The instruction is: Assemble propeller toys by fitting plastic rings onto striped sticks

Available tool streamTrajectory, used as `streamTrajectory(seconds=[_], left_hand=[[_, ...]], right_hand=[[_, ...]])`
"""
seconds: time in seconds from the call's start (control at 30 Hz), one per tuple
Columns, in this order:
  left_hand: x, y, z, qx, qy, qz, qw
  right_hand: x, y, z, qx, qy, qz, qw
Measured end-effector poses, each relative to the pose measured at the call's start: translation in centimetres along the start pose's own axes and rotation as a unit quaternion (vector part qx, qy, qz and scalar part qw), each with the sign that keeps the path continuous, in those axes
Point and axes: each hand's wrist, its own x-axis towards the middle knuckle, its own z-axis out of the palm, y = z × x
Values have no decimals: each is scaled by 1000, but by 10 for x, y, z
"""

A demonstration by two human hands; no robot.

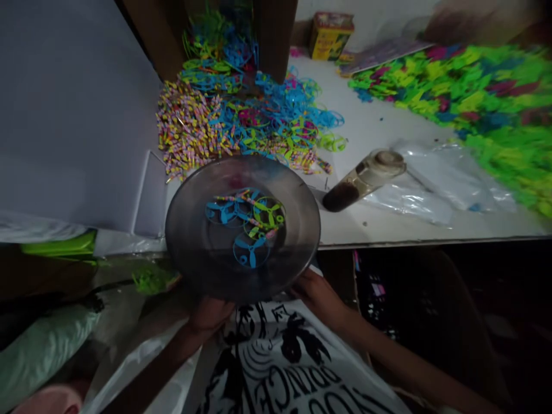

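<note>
A wide grey plastic bowl (297,253) is held in front of my body, over the near edge of the table. My left hand (212,313) grips its near left underside, and my right hand (309,284) grips its near right side. The bowl hides most of the fingers on both hands. Inside lie several blue ringed propellers (252,252), a green ringed propeller (268,214) and a few small pink-and-yellow sticks (233,198). Just beyond the bowl are a heap of similar sticks (190,126) and a pile of blue, green and pink propellers (280,109).
A brownish clear jar (366,178) lies tilted on the white table (345,227), beside clear plastic bags (452,178). Bright green and mixed-colour plastic pieces (474,86) cover the right side. A yellow box (331,37) stands at the back; a large pale panel (73,115) fills the left.
</note>
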Motion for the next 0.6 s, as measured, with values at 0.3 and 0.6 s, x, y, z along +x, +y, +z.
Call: streamTrajectory(seconds=[0.3, 0.6], left_hand=[[13, 36, -3, -8, -28, 35, 999], [-26, 43, -23, 99, 33, 101, 989]], right_hand=[[0, -11, 0, 116, -20, -8, 993], [-27, -28, -47, 242, -161, -58, 955]])
